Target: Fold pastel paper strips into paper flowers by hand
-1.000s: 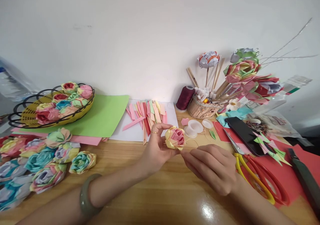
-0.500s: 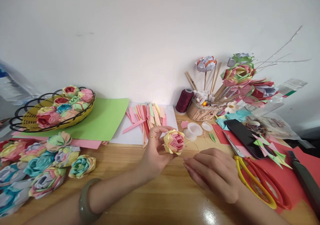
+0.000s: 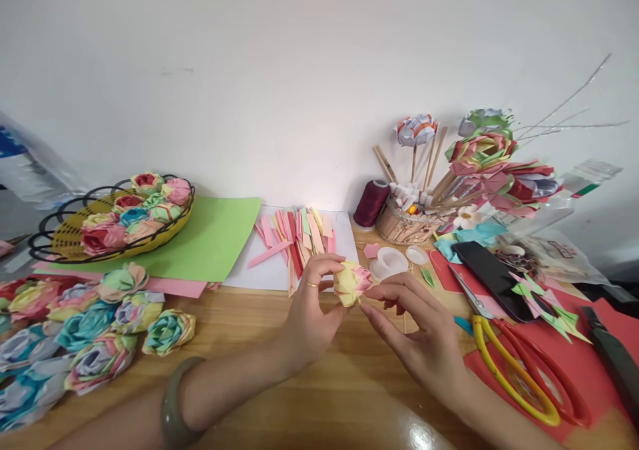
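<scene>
A yellow and pink paper flower (image 3: 350,282) is held above the table in my left hand (image 3: 315,303), whose thumb and fingers grip it from the left. My right hand (image 3: 417,330) is at the flower's right edge, with thumb and index finger pinching at a yellow petal tip. The flower is turned so that its yellow outer petals face me and the pink ones point right. Folded paper strips (image 3: 299,237) lie on a white sheet (image 3: 239,273) just behind my left hand. Behind my right hand sits a clear plastic ring (image 3: 391,262).
At left are a yellow basket (image 3: 64,242) of paper flowers, green paper (image 3: 224,230) and a pile of paper flowers (image 3: 90,327). To the right stand a maroon thread spool (image 3: 372,204) and a wooden pot (image 3: 407,227); scissors (image 3: 529,370) and a black phone (image 3: 492,280) lie nearer.
My right hand has moved up and left to the flower, its fingertips now at a petal. The flower has turned in my left hand, showing more yellow outer petals.
</scene>
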A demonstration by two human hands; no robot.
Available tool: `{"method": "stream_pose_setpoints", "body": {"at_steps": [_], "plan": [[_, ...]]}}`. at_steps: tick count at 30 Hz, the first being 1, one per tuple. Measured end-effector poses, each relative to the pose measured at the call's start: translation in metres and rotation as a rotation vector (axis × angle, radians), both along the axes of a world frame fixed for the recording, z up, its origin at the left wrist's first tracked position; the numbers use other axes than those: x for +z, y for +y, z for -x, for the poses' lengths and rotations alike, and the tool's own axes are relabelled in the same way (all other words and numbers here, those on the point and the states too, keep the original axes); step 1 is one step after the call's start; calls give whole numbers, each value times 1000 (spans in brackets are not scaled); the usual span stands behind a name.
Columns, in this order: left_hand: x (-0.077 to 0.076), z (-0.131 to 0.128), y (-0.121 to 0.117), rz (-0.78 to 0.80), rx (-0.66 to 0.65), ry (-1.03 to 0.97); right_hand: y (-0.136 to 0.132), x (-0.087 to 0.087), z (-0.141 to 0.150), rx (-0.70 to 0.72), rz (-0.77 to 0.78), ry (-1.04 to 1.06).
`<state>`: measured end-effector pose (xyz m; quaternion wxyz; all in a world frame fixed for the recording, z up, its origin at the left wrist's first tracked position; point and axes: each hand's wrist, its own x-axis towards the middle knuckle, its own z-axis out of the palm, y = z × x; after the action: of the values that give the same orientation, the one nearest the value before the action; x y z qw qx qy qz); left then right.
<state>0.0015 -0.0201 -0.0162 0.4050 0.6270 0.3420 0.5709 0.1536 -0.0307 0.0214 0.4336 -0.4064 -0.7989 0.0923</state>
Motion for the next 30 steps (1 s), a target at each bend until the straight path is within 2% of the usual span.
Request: {"method": "stream_pose_setpoints", "body": {"at_steps": [4, 10, 14, 17, 22, 25, 30], "plan": [[1, 0, 0, 11, -11, 8, 0, 3, 0, -31, 71, 47], [0, 0, -1, 88, -19, -15, 1, 3, 0, 34, 111, 47], [-1, 0, 0, 105, -33, -47, 2, 2, 1, 28, 117, 45], [0, 1, 1, 194, -136, -100, 4, 0, -3, 11, 78, 25], [5, 4, 9, 449, -369, -335, 10, -4, -13, -49, -86, -130], [6, 4, 13, 491, -383, -365, 13, -4, -16, -72, -189, -215], [4, 2, 12, 462, -400, -351, 12, -1, -14, -64, -163, -213]]}}
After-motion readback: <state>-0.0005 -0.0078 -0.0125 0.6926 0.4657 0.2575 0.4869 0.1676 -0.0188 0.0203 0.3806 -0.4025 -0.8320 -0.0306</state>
